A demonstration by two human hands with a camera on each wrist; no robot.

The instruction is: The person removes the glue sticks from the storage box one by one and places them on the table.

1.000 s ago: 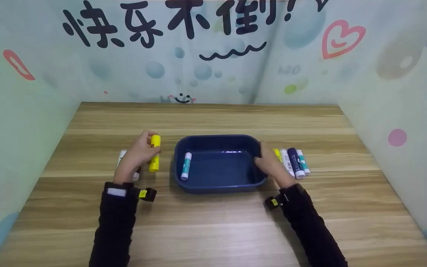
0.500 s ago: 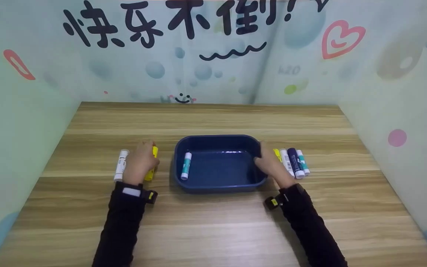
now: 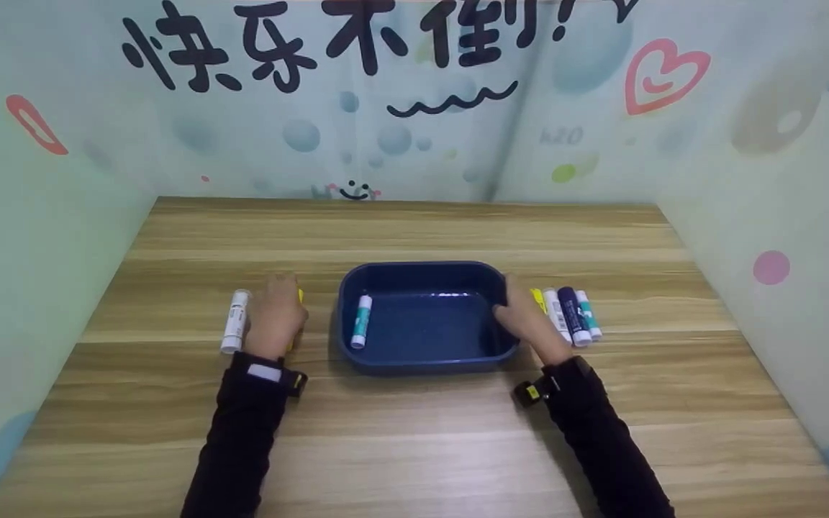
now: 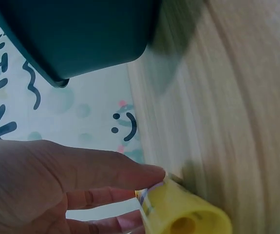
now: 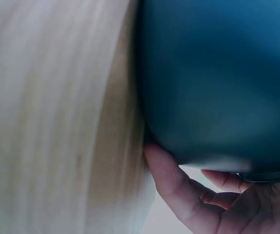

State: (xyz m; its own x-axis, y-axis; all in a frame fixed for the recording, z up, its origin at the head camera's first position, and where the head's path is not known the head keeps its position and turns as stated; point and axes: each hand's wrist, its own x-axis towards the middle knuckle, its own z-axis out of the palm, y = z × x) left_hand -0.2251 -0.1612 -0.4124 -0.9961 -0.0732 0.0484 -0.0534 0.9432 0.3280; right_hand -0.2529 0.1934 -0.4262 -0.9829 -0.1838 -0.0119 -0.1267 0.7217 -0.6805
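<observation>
My left hand [image 3: 275, 314] pinches a yellow glue stick [image 4: 186, 209] between thumb and fingers, low over the table left of the blue bin. In the head view the hand covers most of that stick. Just left of the hand lies a white glue stick [image 3: 235, 321]. My right hand [image 3: 527, 316] grips the right side of the dark blue bin [image 3: 429, 365]; in the right wrist view its fingers [image 5: 171, 183] lie against the bin's outer wall. Inside the bin, near its left wall, is a white and teal glue stick [image 3: 362, 321].
Right of the bin, several glue sticks lie side by side: a yellow one [image 3: 538, 299], a white one [image 3: 557, 316], a dark blue one [image 3: 574, 316] and a teal one [image 3: 589, 314]. Printed panels [image 3: 414, 144] enclose the wooden table [image 3: 414, 446] at the back and sides.
My left hand has shifted right and lowered the yellow glue stick toward the table, baring the white one at its left. The right hand and the bin have stayed put.
</observation>
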